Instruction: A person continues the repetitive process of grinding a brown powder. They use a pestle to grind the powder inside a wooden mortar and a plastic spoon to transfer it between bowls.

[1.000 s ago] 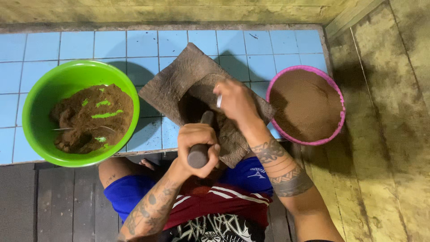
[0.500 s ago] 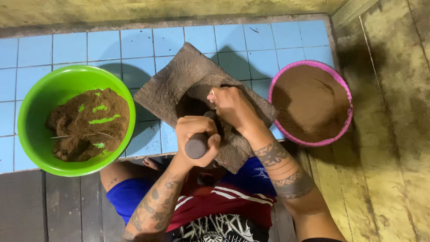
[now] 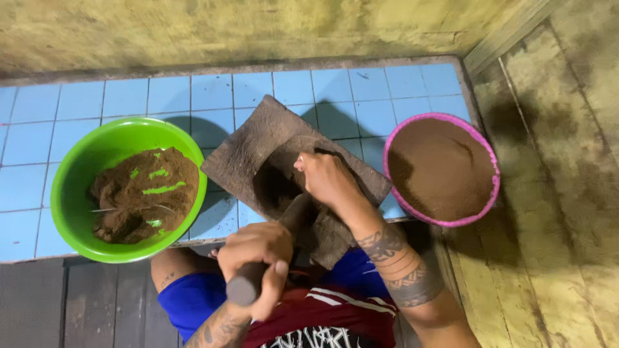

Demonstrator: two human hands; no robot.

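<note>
The left hand (image 3: 258,258) is wrapped tight around the near end of a dark pestle (image 3: 248,283), whose shaft slants up toward the hollow of a brown stone slab (image 3: 248,145). The right hand (image 3: 329,180) rests on the slab, fingers curled over the dark hollow; whether they pinch anything there cannot be told. The slab lies tilted on a blue tiled floor (image 3: 290,87), its near corner over the person's lap. Just left of it stands a green bowl (image 3: 77,174) holding clumpy brown paste with green streaks. Just right stands a pink-rimmed bowl (image 3: 480,138) filled with smoother brown powder. Beyond the tiles rises a yellowish wall (image 3: 258,29).
</note>
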